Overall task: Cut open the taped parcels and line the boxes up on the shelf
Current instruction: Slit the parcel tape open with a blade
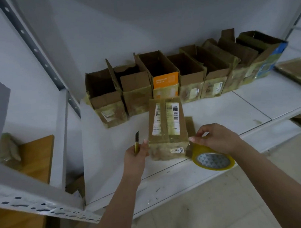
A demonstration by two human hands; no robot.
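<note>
A closed, taped cardboard parcel [166, 128] with white shipping labels stands near the front of the white shelf [225, 109]. My left hand [136, 155] grips a yellow-handled utility knife [136, 141], blade pointing up, just left of the parcel, with the thumb touching the parcel's left edge. My right hand [216, 139] holds a roll of yellowish packing tape [213, 158] at the parcel's lower right corner, fingers pinching the tape end against the box. Behind the parcel, several opened cardboard boxes [161, 78] stand in a row along the wall.
A flat piece of cardboard [295, 73] lies at the shelf's far right. A perforated metal upright [34, 50] and a second shelf unit with a wooden board [37, 156] and a crumpled wad of tape [7, 149] stand to the left. Tiled floor [221, 197] lies below.
</note>
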